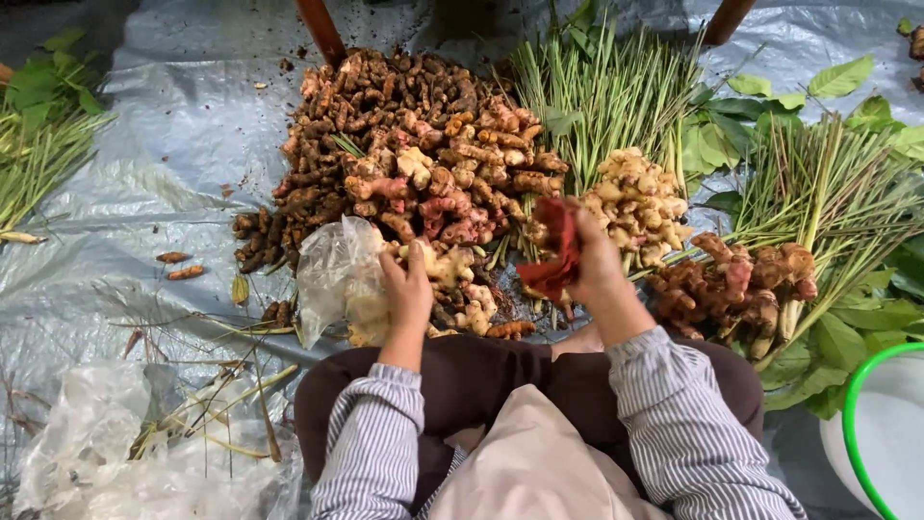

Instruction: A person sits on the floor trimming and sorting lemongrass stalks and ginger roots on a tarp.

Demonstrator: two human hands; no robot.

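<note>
My left hand [407, 292] grips the mouth of a clear plastic bag [332, 279] that holds some pale ginger pieces. It rests against a heap of pale ginger [452, 274] in front of my knees. My right hand [595, 262] holds a crumpled red piece, cloth or net, I cannot tell which [556, 252], lifted just above the roots. Behind both hands lies a big pile of brown and orange turmeric-like roots [385, 125]. A mound of light yellow ginger [637, 200] sits right by my right hand.
Reddish galangal-like roots [733, 287] lie at right on green leaves [847, 327]. Lemongrass bundles [616, 96] stand behind, more stalks [38, 154] at far left. Grey tarpaulin [164, 183] covers the ground. Crumpled clear plastic [106, 453] lies lower left; a white basin with green rim [881, 424] lower right.
</note>
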